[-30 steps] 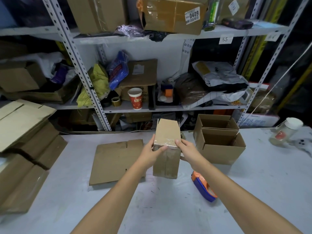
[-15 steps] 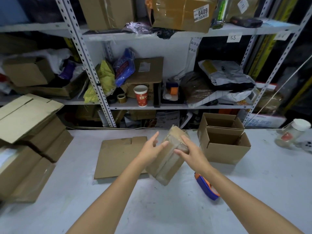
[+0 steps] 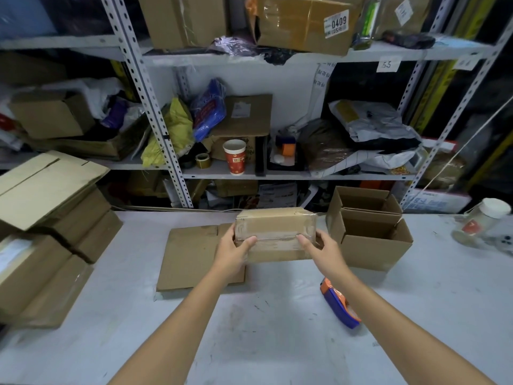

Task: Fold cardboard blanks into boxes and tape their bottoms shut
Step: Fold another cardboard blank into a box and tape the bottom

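Note:
I hold a small folded cardboard box (image 3: 273, 227) lying lengthwise above the white table (image 3: 249, 329), its taped face toward me with clear tape shining across it. My left hand (image 3: 234, 251) grips its left end, thumb on the near face. At the right end my right hand (image 3: 323, 250) grips it the same way. A flat cardboard blank (image 3: 191, 257) lies on the table under and left of the box. The blue and orange tape dispenser (image 3: 340, 302) lies on the table beside my right forearm.
Two open folded boxes (image 3: 369, 234) stand to the right of my hands. Stacks of flat and packed cardboard (image 3: 47, 232) fill the table's left side. A lidded plastic jar (image 3: 483, 220) lies at the far right. Cluttered metal shelving (image 3: 172, 134) runs behind the table.
The box stood upright a second ago; both hands have turned it through a tilt until it lies horizontal, taped face toward me. The camera shifted slightly.

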Demonstrator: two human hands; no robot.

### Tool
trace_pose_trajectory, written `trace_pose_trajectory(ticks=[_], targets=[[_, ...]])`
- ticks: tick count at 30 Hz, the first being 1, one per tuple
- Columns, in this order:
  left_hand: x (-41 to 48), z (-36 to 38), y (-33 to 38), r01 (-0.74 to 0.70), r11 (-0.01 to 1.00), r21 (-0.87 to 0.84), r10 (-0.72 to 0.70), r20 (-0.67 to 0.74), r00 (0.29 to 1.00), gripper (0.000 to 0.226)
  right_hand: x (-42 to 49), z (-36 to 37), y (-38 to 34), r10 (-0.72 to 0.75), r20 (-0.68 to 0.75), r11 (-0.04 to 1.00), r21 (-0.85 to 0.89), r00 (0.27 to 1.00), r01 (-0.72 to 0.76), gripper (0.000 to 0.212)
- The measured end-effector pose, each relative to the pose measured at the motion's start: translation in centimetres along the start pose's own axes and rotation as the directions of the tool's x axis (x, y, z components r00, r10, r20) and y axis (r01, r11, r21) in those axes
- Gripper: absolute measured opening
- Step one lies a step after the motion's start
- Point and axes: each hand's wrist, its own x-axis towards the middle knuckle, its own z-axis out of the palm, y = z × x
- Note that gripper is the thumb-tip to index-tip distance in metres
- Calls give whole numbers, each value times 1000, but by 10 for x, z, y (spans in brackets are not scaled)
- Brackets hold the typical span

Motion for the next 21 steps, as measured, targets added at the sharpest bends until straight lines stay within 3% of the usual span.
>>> trace_pose_trajectory(ticks=[2,6,10,14,18,21], targets=[[0,-6,1,-19,999,41,19,-1,1000,53,0,-6,-6,56,88,998,-23,995,-54,37],[-1,-10,-2,-66,989,133,60,46,997,68,14,-28,-17,327,179,933,91,928,-347,65],[-7,-2,4,-97,989,111,86,96,992,76,21,-41,-25,456,258,864,103,852,-494,62],[-8,0,8,-106,985,136,89,129,988,81,19,-33,-27,507,243,831,117,827,-544,49],[-5,-8,15,-87,978,190,40,239,970,87,17,-25,-16,433,149,849,264,889,-458,44],[-1,-13,26,-20,979,205,-15,169,985,88,15,-20,-7,362,71,874,322,930,-365,39]])
